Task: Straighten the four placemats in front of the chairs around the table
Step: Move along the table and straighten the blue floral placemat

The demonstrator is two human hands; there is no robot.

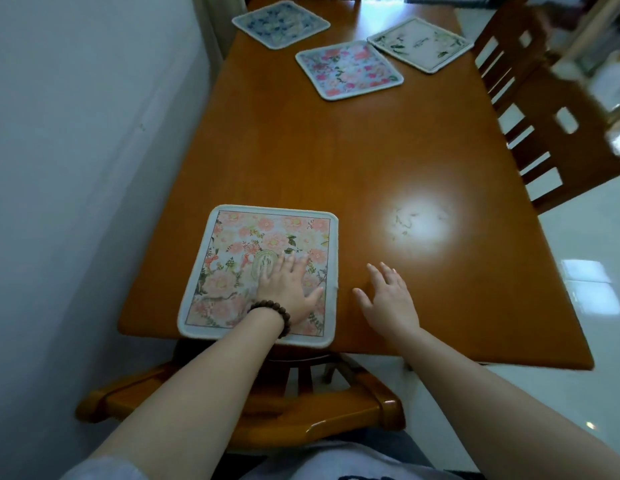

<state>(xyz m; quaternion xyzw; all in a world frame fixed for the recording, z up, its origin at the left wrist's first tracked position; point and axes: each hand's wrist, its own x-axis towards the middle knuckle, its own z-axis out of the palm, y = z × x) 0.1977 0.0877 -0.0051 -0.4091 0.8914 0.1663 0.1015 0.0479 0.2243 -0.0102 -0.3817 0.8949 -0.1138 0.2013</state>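
Note:
A peach floral placemat (239, 244) lies at the near left of the wooden table (336, 161), its front edge slightly over the table's rim. My left hand (287, 289), with a bead bracelet on the wrist, rests flat on its lower right part, fingers spread. Beside the mat's right edge, my right hand (388, 299) is open over bare wood. Three more mats lie askew at the far end: a blue floral placemat (280, 24), a pink floral placemat (348, 69) and a white leafy placemat (419, 43).
A wooden chair (239, 407) stands tucked under the near edge, below my arms. Two slatted chairs (530, 109) line the right side. A white wall (76, 168) runs close along the table's left side. Glossy white floor tiles (585, 289) lie to the right.

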